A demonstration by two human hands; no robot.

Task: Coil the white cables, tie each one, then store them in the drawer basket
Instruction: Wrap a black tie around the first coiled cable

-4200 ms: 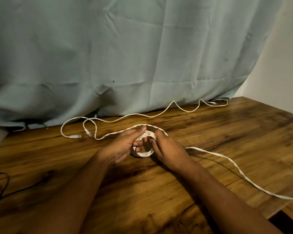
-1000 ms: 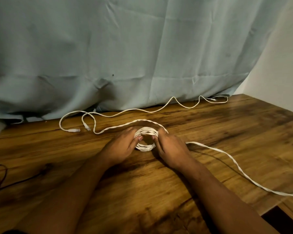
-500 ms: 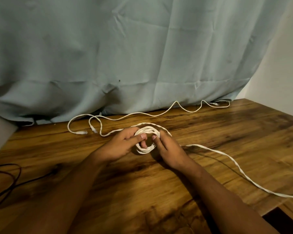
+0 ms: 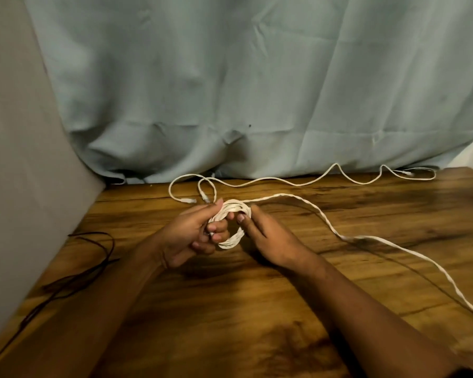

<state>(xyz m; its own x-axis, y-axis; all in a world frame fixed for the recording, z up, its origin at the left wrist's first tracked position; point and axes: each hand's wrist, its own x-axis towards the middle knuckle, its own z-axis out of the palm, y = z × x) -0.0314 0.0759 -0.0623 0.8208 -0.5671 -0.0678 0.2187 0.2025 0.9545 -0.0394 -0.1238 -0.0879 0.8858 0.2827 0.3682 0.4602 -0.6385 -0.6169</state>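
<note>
A small coil of flat white cable is held just above the wooden table. My left hand grips the coil's left side, fingers curled through its middle and thumb on top. My right hand presses its thumb and fingers against the coil's right side. The uncoiled tail of this cable runs from the coil's top to the right and off the table's right edge. A second white cable lies loose along the back of the table, with plug ends just behind my left hand.
A pale blue-green curtain hangs behind the table. A grey wall panel stands on the left. A thin dark cable lies at the table's left edge. No drawer or basket is in view.
The view has swung left, so the hands and coil stay central while the grey wall appears. My left hand's fingers have curled further through the coil, which has tipped up off the table.
</note>
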